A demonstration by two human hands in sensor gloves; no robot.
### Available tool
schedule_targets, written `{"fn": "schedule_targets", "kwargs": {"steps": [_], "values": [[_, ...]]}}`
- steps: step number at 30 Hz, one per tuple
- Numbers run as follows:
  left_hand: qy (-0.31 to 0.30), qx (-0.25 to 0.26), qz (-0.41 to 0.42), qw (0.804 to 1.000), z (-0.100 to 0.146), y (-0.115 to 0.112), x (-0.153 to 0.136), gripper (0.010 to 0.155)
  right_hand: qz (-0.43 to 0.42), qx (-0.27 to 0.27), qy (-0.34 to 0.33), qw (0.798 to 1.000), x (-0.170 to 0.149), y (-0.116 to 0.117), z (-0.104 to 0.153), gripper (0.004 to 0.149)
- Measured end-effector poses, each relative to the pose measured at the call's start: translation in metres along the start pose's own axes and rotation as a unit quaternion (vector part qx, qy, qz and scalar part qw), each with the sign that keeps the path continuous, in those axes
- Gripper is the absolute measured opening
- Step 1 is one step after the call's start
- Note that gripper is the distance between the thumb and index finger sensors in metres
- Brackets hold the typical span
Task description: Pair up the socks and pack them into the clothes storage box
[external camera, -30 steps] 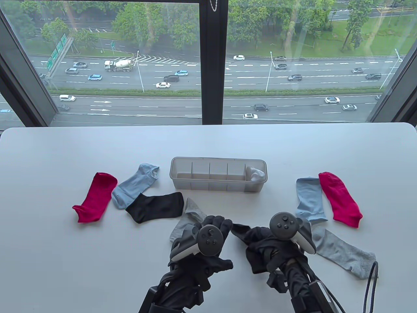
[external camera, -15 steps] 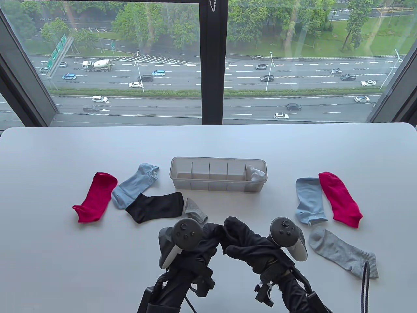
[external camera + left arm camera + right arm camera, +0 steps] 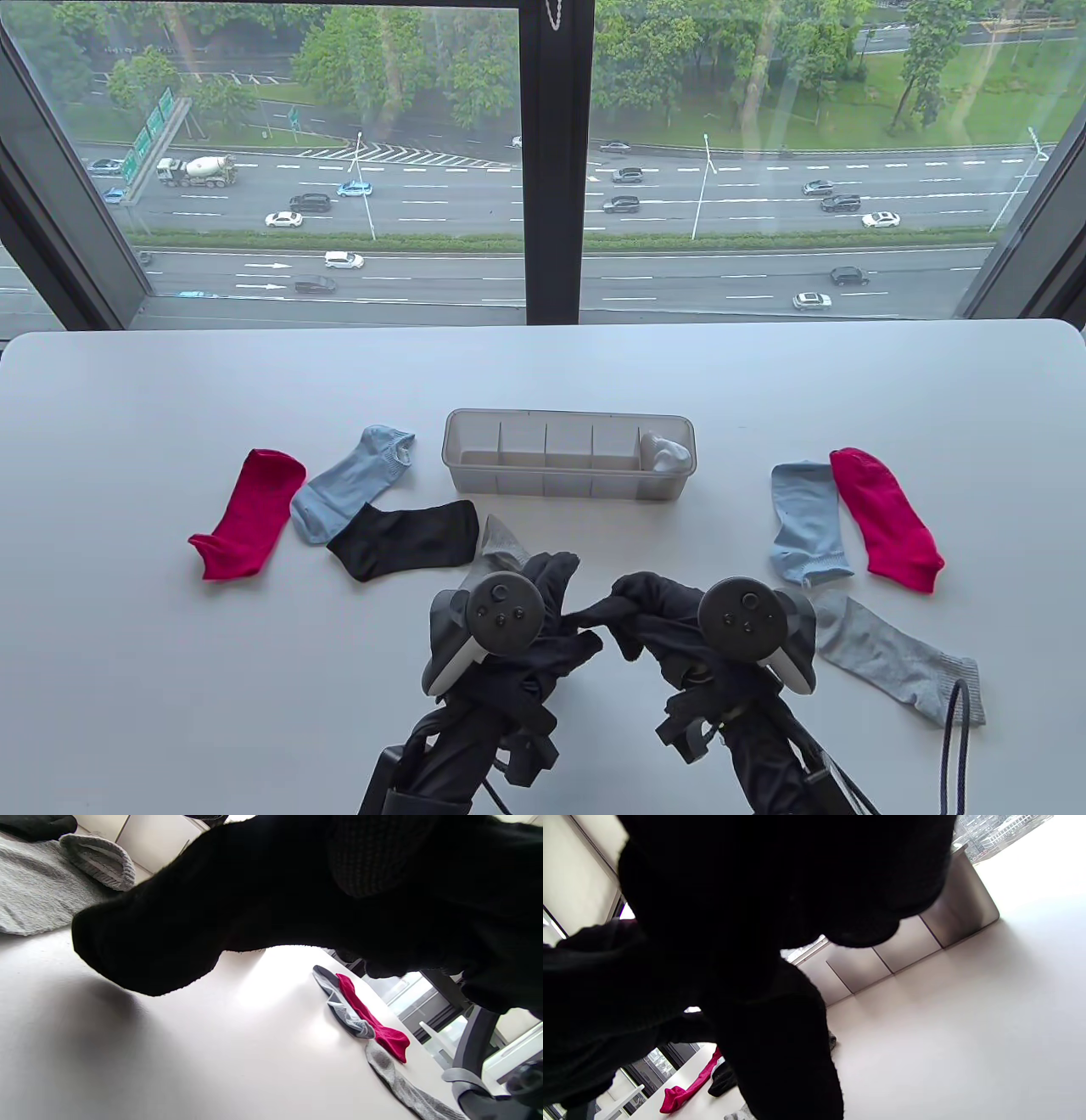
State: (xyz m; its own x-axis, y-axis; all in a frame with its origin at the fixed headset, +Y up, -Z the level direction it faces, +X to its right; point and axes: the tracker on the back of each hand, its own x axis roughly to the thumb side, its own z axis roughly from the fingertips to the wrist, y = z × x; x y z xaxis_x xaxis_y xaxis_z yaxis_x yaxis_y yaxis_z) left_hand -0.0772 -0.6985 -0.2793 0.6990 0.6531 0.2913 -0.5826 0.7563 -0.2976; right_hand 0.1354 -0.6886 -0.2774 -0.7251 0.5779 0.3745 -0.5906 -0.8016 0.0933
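A black sock [image 3: 594, 615] is held above the table [image 3: 170, 679] between both hands, near the front edge, well short of the storage box [image 3: 568, 497]. Its partner, a second black sock [image 3: 405, 536], lies flat to the left, touching a light blue sock [image 3: 348, 484].

Several slips can be foreseen. The held sock is dark against dark gloves, so a loose end could be missed and left dangling; it might then drag across the grey sock [image 3: 501, 548] lying just beyond the left hand and pull it out of place. If the sock is bundled alone, the pair would be split and a compartment wasted. A loose bundle could also spring open once it is dropped in the box, where 1 white pair [image 3: 664, 452] already fills the rightmost compartment and 4 others appear empty.

The left hand [image 3: 517, 628] is seen with its fingers curled, and 1 end of the black sock appears to be pinched in them. The right hand [image 3: 679, 632] is closed round the other end, the fabric bunched in its grip. In both wrist views the frame is filled with black cloth, so the exact finger positions cannot be told apart from the sock.

Red socks [image 3: 246, 514] [image 3: 887, 518], another blue one [image 3: 806, 522] and another grey one [image 3: 899, 658] are left unpaired.
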Motion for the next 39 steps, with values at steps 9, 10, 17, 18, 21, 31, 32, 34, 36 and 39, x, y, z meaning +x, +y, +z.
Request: {"fn": "schedule_targets", "kwargs": {"steps": [9, 10, 17, 18, 21, 31, 32, 34, 36, 39], "values": [[0.009, 0.059, 0.024, 0.998, 0.003, 0.005, 0.001, 0.04, -0.017, -0.032, 0.04, 0.999, -0.013, -0.006, 0.004, 0.043], [0.003, 0.054, 0.041, 0.998, 0.002, 0.006, -0.002, 0.04, -0.059, -0.03, 0.038, 0.997, -0.019, -0.006, 0.005, 0.043], [-0.014, 0.0, 0.168, 0.986, 0.0, 0.005, 0.003, 0.04, -0.2, -0.068, 0.034, 0.977, -0.007, -0.011, 0.01, 0.042], [-0.014, -0.013, 0.171, 0.985, 0.0, 0.004, 0.003, 0.04, -0.189, -0.082, 0.038, 0.978, -0.004, -0.012, 0.011, 0.042], [0.044, -0.037, 0.11, 0.992, -0.004, -0.007, -0.003, 0.042, -0.139, -0.041, 0.081, 0.986, -0.013, -0.004, 0.005, 0.042], [0.128, -0.107, -0.183, 0.969, -0.014, -0.027, -0.023, 0.084, 0.051, 0.095, 0.123, 0.987, -0.03, 0.025, 0.001, 0.067], [0.13, -0.107, -0.184, 0.968, -0.013, -0.026, -0.024, 0.084, 0.038, 0.134, 0.122, 0.983, -0.028, 0.032, 0.002, 0.067], [0.134, -0.112, -0.182, 0.968, -0.011, -0.026, -0.026, 0.085, 0.014, 0.2, 0.148, 0.969, -0.034, 0.049, -0.001, 0.067], [0.141, -0.119, -0.178, 0.967, -0.009, -0.025, -0.028, 0.085, 0.017, 0.244, 0.178, 0.953, -0.043, 0.059, -0.002, 0.068], [0.155, -0.108, -0.16, 0.969, -0.007, -0.018, -0.034, 0.085, 0.029, 0.179, 0.145, 0.973, -0.04, 0.045, 0.001, 0.068]]}}
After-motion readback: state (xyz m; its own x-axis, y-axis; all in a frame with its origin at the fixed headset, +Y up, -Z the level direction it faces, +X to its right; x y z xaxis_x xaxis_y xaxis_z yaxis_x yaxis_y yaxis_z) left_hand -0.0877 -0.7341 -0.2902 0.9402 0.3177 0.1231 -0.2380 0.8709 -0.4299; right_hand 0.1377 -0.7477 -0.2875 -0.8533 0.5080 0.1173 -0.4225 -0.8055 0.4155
